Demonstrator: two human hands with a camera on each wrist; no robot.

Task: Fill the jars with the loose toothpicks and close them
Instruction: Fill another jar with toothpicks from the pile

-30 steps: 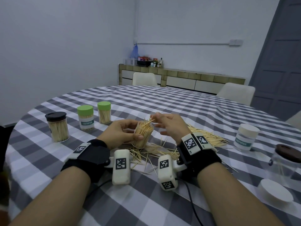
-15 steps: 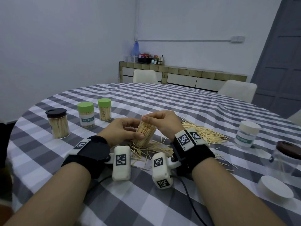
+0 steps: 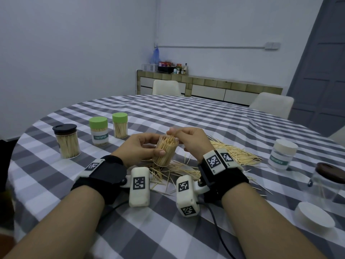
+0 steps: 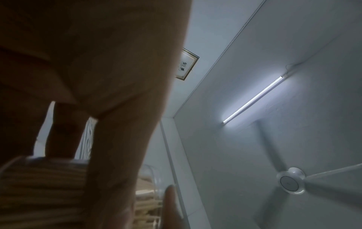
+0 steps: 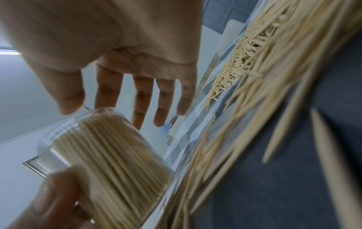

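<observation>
- Presently, the clear toothpick jar [image 3: 165, 153] is held at the centre of the grip, lidless, tilted slightly, with its base down among the loose toothpicks [image 3: 233, 153] on the table.
- Jar contents: packed nearly full with toothpicks standing on end; several tips stand proud of the open rim.
- Left hand [image 3: 138, 148]: fingers and thumb curled round the jar wall from the left, thumb across the near face. The left wrist view confirms fingers against the clear wall.
- Right hand [image 3: 192, 141]: directly above and right of the jar mouth. Thumb and forefinger meet over the protruding tips; the right wrist view shows the other fingers extended and slightly apart. Whether a toothpick is pinched between thumb and forefinger cannot be told.
- Loose toothpicks lie scattered under the grip and in a denser heap trailing to the right of it.
- Left of the grip, well apart: a black-lidded jar [image 3: 66, 141] and two green-lidded jars [image 3: 99, 130], all upright, closed and holding toothpicks.
- Right of the grip, beyond the heap: a white-lidded jar [image 3: 282, 154], closed; farther right, a clear jar with a brown lid [image 3: 325, 182].
- Near right of the grip: a loose white lid [image 3: 314, 216] lying flat on the checked tablecloth [image 3: 186, 116].
</observation>
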